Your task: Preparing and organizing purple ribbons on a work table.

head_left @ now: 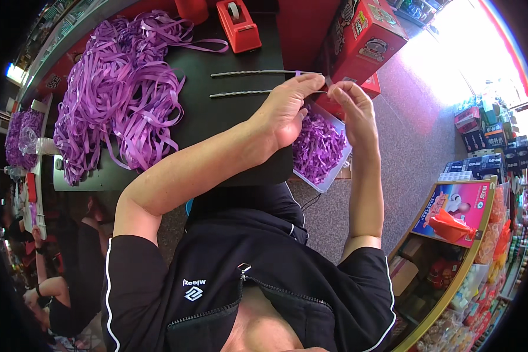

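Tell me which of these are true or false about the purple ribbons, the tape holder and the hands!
1. A big heap of purple ribbon lies on the black table. True.
2. The tape dispenser is blue. False: it is red.
3. The left hand and the right hand are both at the ends of two thin metal rods lying on the table. True.
4. The tray under the hands is full of green leaves. False: it holds short purple ribbon pieces.
5. The person wears a white shirt. False: the jacket is black with thin white stripes.
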### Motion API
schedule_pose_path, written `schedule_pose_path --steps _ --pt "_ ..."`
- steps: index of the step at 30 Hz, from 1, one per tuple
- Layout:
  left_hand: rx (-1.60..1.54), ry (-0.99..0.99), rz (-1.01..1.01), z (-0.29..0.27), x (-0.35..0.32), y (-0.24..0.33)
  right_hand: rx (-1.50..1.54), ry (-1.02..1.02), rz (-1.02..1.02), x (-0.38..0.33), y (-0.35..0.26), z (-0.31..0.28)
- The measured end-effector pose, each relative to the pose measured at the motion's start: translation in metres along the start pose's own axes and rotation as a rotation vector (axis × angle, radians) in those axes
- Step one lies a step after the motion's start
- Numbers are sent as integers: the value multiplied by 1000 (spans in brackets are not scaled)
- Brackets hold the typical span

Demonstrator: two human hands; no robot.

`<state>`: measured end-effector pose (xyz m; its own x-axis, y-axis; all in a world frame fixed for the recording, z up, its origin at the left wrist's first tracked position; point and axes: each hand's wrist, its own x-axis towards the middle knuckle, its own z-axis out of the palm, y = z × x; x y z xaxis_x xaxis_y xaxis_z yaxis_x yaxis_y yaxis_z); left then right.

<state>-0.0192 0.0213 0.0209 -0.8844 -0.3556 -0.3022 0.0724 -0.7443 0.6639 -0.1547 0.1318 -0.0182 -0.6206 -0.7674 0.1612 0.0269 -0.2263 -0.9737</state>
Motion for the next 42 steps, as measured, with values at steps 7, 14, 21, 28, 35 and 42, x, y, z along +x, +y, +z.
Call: schedule_pose_path --steps 7,14,21,28,35,42 --pt "-259 5 103 -15 1 -16 -558 -347 15 59 -30 -3" --pt "-351 -32 123 -20 -6 -22 -822 -682 194 101 -22 21" --pt "-372 -51 151 -22 -8 -23 -1021 -689 180 106 -29 35" --pt "-383 -64 158 -24 -6 -23 -1076 -631 162 104 -25 39" --pt "-369 -72 157 -23 -7 -23 -1416 -460 236 97 -27 52" --pt "-406 -76 161 -26 -5 -24 -1361 -397 242 92 -20 45"
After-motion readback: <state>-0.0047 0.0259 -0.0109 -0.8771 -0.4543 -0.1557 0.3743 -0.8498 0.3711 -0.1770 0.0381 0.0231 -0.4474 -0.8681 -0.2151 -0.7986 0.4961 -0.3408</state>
